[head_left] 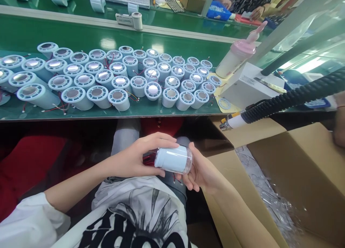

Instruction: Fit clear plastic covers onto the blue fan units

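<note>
A light-blue cylinder (171, 159) with a clear plastic cover (189, 159) round its right end lies sideways between my hands, above my lap. My left hand (147, 153) curves over its left end, fingers on top and thumb below. At the covered end, my right hand (201, 171) cups the clear plastic from the right and underneath. Red wires show beneath my left palm. On the green bench beyond stand many similar light-blue cylinders (118, 96), with round metallic centres and thin wires trailing from several of them.
An open cardboard box (309, 176) holding clear plastic pieces (265, 183) stands at the right. Above it hangs a tool on a black coiled hose (296, 93). A pink-lidded bottle (234, 57) and a white box (250, 84) stand on the bench. Another person's hands (256, 13) are at the far side.
</note>
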Demonstrator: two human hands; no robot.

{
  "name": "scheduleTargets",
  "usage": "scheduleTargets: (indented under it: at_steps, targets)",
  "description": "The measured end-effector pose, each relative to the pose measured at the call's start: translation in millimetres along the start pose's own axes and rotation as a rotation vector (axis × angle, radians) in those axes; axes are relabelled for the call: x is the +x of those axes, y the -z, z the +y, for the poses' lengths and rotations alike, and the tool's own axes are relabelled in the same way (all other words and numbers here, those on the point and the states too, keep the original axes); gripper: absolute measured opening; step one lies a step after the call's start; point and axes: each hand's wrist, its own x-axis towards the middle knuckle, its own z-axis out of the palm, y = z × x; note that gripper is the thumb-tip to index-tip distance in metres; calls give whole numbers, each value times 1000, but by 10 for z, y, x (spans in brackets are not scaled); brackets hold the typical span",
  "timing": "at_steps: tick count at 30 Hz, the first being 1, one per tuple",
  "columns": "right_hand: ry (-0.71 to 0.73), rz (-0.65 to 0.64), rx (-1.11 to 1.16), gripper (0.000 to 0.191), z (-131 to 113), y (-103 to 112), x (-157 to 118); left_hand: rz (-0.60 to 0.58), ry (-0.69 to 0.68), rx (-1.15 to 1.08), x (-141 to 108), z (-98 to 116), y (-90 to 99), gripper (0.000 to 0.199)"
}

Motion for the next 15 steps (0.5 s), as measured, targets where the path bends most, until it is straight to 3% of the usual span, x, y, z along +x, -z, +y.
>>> scheduleTargets:
  at_steps: [3, 8, 11, 15]
  targets:
    - [115, 51, -34, 74, 39, 22, 16, 17, 143, -97, -9, 43, -12, 62]
    - [664, 228, -215, 61, 140, 171, 18, 30, 379, -301, 115, -34, -22, 67]
    - [762, 287, -210, 51, 290, 360, 82, 4, 396, -406, 382, -243, -58, 81]
    - [889, 571, 49, 47, 510, 685, 273, -77, 375, -506, 959, -613, -188, 97]
